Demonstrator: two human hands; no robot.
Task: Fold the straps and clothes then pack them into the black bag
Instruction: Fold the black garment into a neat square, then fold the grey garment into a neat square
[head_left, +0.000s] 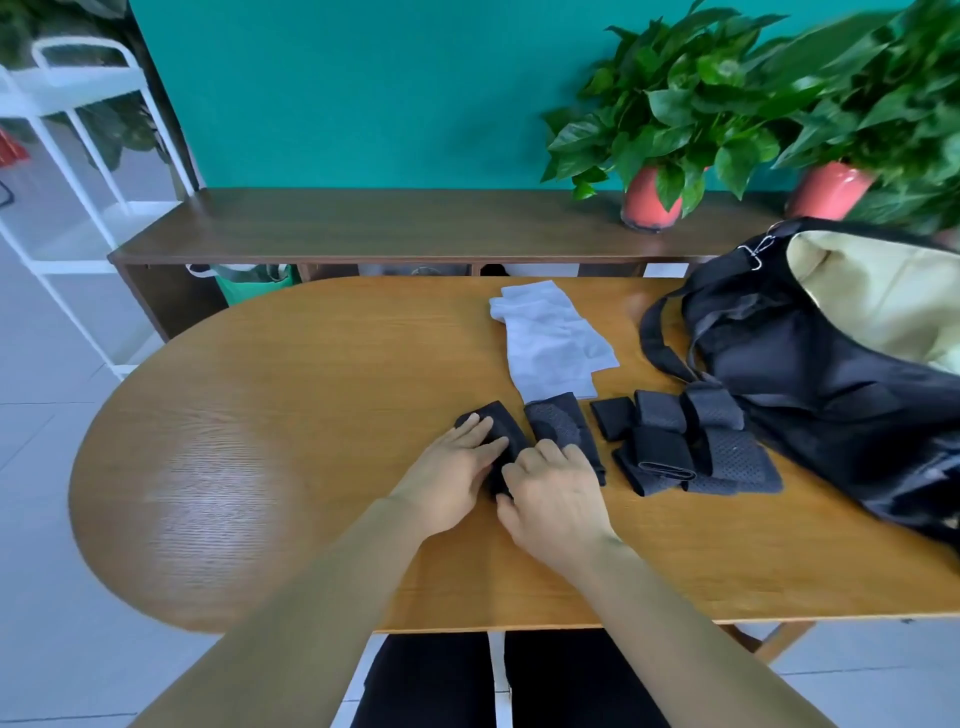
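Currently the left hand (457, 467) lies flat, fingers straight and together, pressing down on the far left part of a dark strap (501, 421). The right hand (550, 488) sits just beside it, fingers curled at the strap's near right edge with the thumb against its near end, pinching the material. The two hands almost touch over the strap, which lies on the counter (311, 415) near the middle, towards the near edge.

Just to the right, touching or nearly touching the first, lies a second strap (556, 423), dark and textured, partly under the right hand's knuckles. Further right sits a cluster of folded straps (670, 447), several dark pieces bunched together and overlapping; their right edge reaches the black bag (810, 374).

Beyond the straps, a grey cloth (550, 343) lies folded flat, its near end meeting the second strap.

The black bag occupies the right side of the counter, slumped, its mouth open to the far right and showing a pale cream lining. One carrying loop trails onto the counter towards the grey cloth.

Behind the counter a dark wooden sideboard (363, 223) stands against a teal wall, carrying two potted plants (649, 197) in pink pots at its right end. A white rack (78, 156) stands at far left.
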